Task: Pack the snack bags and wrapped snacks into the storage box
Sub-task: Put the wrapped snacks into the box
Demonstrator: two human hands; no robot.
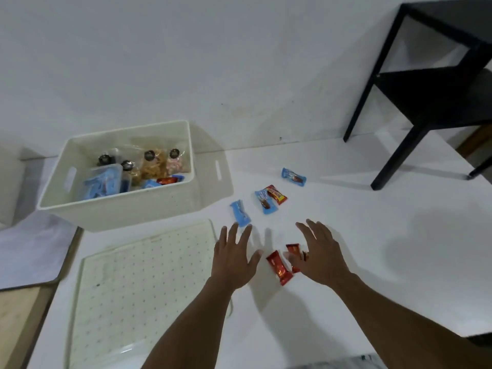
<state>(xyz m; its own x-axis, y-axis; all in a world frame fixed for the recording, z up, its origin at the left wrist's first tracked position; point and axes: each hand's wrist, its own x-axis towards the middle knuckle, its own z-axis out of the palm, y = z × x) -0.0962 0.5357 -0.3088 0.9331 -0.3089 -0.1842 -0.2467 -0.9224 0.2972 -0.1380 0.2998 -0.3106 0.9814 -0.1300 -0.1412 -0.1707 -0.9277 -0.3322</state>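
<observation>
Six wrapped snacks are still out on the white tabletop (372,249), the rest is already in the storage box (119,211) over on the left. Both hands are stretched out with fingers spread and neither one has hold of anything. The left hand (234,258) has its fingertips just short of a blue wrapped snack (240,213). The right hand (319,255) sits right over a pair of red wrapped snacks: one red bar (279,267) lies between the two hands, the other red bar (292,250) is partly hidden under the thumb, and I honestly can't tell if it's touching. Further out there's a second blue snack (265,202) with a red-and-yellow snack (277,194) lying up against it, and a third blue snack (293,177) off on its own beyond those. Inside the box you can see clear snack bags (154,162) standing along the back wall, a clear tub (103,182) with blue stuff in it, and a few wrapped pieces in the front corner. A dotted white lid (143,275) lies flat in front of the box, under the left forearm. A black side table (431,89) stands at the far right.
</observation>
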